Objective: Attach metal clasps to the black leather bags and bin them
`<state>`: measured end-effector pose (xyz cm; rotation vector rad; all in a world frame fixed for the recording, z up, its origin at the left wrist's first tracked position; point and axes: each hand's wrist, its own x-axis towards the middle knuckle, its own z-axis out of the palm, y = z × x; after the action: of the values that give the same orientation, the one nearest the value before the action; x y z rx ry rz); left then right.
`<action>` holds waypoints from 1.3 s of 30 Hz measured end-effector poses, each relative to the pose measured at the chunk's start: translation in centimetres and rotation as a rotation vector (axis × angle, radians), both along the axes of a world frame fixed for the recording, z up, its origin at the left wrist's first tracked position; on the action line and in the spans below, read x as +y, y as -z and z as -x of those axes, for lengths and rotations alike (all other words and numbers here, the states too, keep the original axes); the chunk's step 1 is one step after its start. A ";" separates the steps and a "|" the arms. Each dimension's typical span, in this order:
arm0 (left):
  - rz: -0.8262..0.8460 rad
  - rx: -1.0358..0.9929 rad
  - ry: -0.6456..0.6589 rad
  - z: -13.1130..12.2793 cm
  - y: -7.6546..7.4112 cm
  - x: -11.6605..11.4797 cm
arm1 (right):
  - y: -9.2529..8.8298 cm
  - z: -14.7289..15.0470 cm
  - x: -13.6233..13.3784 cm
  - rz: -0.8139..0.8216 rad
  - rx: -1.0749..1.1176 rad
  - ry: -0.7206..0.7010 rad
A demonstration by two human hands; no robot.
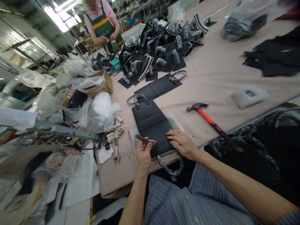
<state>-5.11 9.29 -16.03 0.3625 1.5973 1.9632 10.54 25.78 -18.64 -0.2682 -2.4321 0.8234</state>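
Observation:
A black bag panel [152, 120] lies in front of me, with a plastic-wrapped handle at each end; the near handle [172, 170] hangs past the table edge. My left hand [144, 153] is closed around a short metal punch [142, 138], held at a slant above the panel's near left corner. Flat on the panel's right edge rests my right hand [181, 142], fingers stretched out. Under the panel shows part of a pale slab [174, 122]. A claw hammer [206, 117] with a red and black handle lies to the right, apart from both hands.
Another black panel with handles [159, 87] lies beyond. Behind it is a heap of black pieces with wrapped handles [161, 47]. A wrapped white block [249, 95] and black sheets [274, 54] sit at right. Plastic bags [100, 109] and small tools [116, 150] crowd the left. A co-worker [103, 26] stands opposite.

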 end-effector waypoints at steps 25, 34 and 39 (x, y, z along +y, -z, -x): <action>0.225 0.390 0.027 2.0 1.1 -0.8 | -0.5 -0.1 0.0 0.004 0.017 0.006; 0.113 0.370 0.097 1.0 0.2 -0.2 | -0.6 0.0 0.0 0.021 0.032 0.015; 0.103 0.364 0.119 -0.2 0.5 0.2 | -0.7 -0.1 0.1 0.029 0.022 0.013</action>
<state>-4.93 9.46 -16.48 0.7910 1.8436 1.7892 10.60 25.83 -17.90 -0.2839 -2.3966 0.8526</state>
